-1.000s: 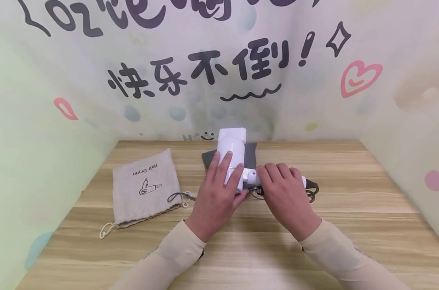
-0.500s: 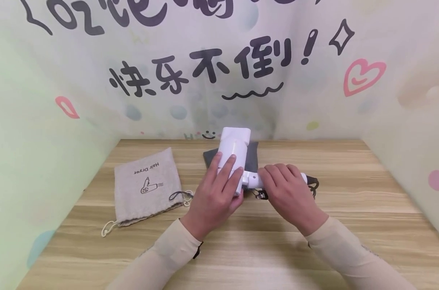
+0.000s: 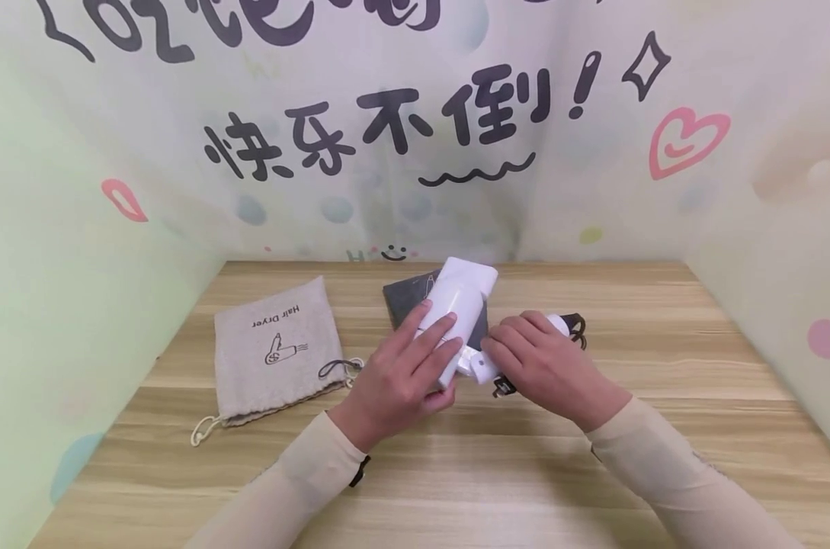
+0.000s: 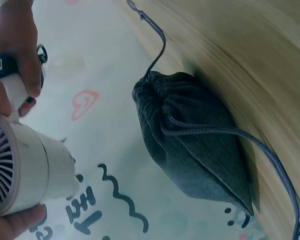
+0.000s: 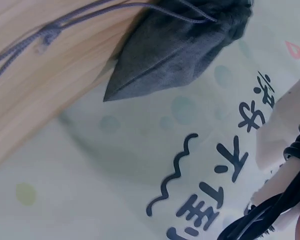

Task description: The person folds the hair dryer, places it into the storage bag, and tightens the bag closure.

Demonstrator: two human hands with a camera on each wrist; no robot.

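A white hair dryer (image 3: 459,301) is held in both hands, its nozzle slanting away to the right in the head view. My left hand (image 3: 401,381) grips the barrel, fingers spread over the top. My right hand (image 3: 548,366) is wrapped round the handle, hiding much of it. In the left wrist view, the dryer's round slatted vent (image 4: 1,162) faces the camera. A black cord (image 5: 270,212) lies wound about the handle in the right wrist view. Behind the dryer a dark grey drawstring pouch (image 4: 195,135) lies on the table, partly covered by it in the head view.
To the left, a beige drawstring bag (image 3: 273,354) marked "Hair Dryer" lies flat on the wooden table (image 3: 456,488). A printed cloth backdrop (image 3: 360,198) rises at the table's back edge, with pale walls at both sides.
The hair dryer has turned clockwise in the head view, its nozzle swinging right and its handle end tipping away. More of the grey pouch shows, including a dryer print. Both hands keep their grip.
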